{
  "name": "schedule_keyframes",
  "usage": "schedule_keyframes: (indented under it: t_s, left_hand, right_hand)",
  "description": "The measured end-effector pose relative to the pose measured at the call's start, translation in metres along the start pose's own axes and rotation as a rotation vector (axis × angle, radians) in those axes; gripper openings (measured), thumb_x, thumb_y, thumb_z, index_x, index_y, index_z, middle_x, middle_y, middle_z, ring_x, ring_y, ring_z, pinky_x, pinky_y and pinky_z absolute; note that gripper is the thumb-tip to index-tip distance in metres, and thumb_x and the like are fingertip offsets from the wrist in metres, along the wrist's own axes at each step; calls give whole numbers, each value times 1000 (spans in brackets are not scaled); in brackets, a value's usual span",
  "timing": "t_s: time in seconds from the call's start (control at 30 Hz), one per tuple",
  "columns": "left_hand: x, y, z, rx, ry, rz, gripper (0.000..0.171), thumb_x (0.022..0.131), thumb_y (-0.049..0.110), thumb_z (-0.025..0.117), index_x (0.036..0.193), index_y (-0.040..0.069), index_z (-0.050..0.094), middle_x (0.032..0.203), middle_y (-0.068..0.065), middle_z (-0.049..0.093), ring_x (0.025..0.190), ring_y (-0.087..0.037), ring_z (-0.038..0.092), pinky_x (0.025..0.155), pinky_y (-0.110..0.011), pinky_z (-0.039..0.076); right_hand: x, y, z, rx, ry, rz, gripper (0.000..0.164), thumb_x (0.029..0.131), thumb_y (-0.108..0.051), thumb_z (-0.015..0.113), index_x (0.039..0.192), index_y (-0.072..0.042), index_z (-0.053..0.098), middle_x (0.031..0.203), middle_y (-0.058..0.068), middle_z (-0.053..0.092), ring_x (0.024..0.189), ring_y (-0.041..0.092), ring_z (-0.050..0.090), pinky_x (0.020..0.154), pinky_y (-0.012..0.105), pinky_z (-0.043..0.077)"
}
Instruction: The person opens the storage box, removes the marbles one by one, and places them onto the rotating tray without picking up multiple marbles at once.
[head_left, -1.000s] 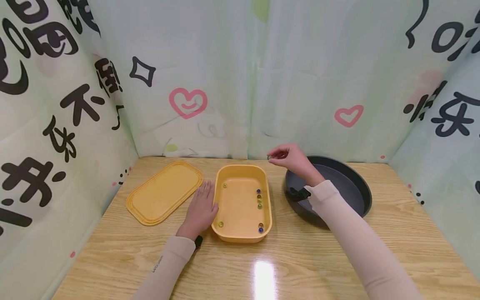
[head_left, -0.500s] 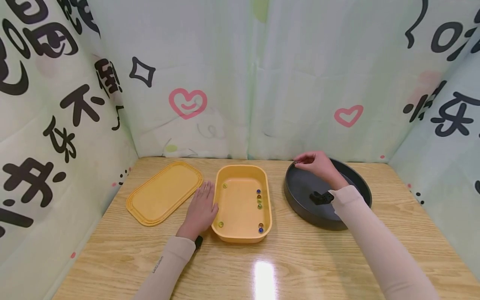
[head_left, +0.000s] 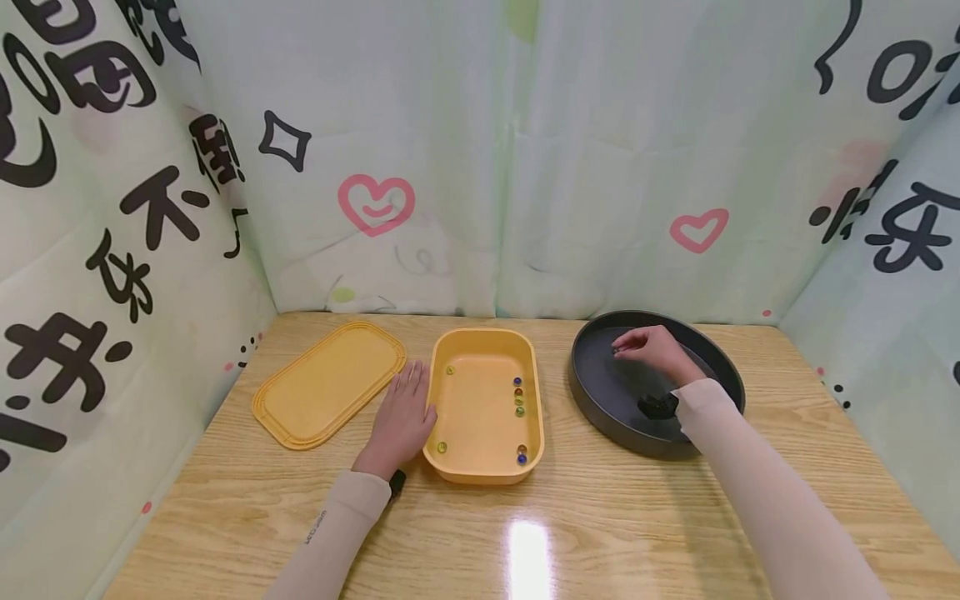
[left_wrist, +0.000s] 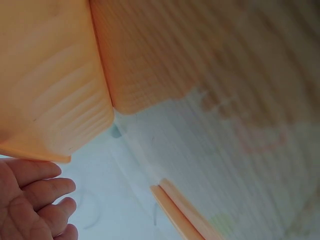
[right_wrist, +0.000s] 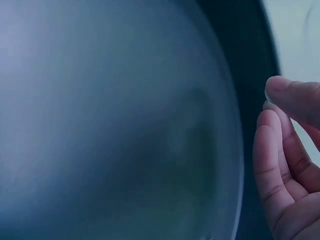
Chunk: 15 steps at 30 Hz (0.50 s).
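Note:
In the head view my right hand (head_left: 654, 350) is over the dark round pan (head_left: 600, 392), thumb and fingertips pinching a small glass marble (head_left: 616, 351). Only a sliver of that marble (right_wrist: 268, 98) shows between thumb and finger in the right wrist view; the rest is hidden. My left hand (head_left: 401, 418) lies with straight fingers along the left rim of a yellow rectangular box (head_left: 480, 477). Inside the box, several marbles sit in a loose line by the right wall, with blue ones (head_left: 517, 382) among them, and two yellowish marbles (head_left: 442, 447) are near the left wall.
A flat yellow lid (head_left: 330, 386) rests on the wooden table (head_left: 450, 542) left of the box. Printed cloth curtains (head_left: 600, 150) stand close behind the table and along both sides. A strip of bare wood separates box and pan.
My right hand has carried the marble rightward, from above the gap between box and pan to over the pan, and come lower. The left hand, box and lid have stayed put.

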<state>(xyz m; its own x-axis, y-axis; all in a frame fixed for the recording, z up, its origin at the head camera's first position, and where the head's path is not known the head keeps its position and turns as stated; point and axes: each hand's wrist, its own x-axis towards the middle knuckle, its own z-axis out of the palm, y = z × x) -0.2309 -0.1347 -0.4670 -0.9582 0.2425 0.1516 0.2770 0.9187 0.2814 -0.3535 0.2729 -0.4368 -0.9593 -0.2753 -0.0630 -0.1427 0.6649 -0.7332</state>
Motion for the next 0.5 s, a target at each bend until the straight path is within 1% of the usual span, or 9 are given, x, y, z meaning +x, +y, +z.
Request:
schedule_keyframes:
  t_s: [0.1, 0.2, 0.37, 0.5]
  left_hand:
    - [0, 0, 0, 2, 0, 1, 59, 97, 22, 45, 145, -6, 25, 152, -22, 27, 143, -35, 22, 117, -49, 18]
    - [0, -1, 1, 0, 3, 2, 59, 97, 22, 45, 145, -7, 26, 152, -22, 27, 143, -35, 22, 117, -49, 17]
    - [0, -1, 1, -1, 8, 4, 59, 97, 22, 44, 145, -6, 26, 152, -22, 27, 144, -34, 21, 117, -49, 18]
    - [0, -1, 0, 1, 11, 1, 58, 98, 23, 43, 146, -5, 26, 153, -20, 27, 144, -32, 21, 118, -47, 17]
  right_hand:
    - [2, 6, 3, -11, -1, 12, 23, 85, -4, 67, 103, 9, 67, 95, 18, 71, 74, -1, 60, 69, 16, 49]
    - [3, 7, 4, -32, 3, 21, 22, 83, -5, 69, 100, 9, 68, 92, 17, 72, 71, 0, 57, 64, 16, 46]
    - [5, 10, 6, -59, -1, 39, 22, 81, -4, 70, 99, 9, 68, 91, 18, 72, 69, 0, 57, 63, 17, 46]
    - [7, 13, 7, -101, 4, 34, 21, 80, -3, 71, 97, 9, 69, 91, 20, 71, 68, 2, 56, 62, 19, 46]
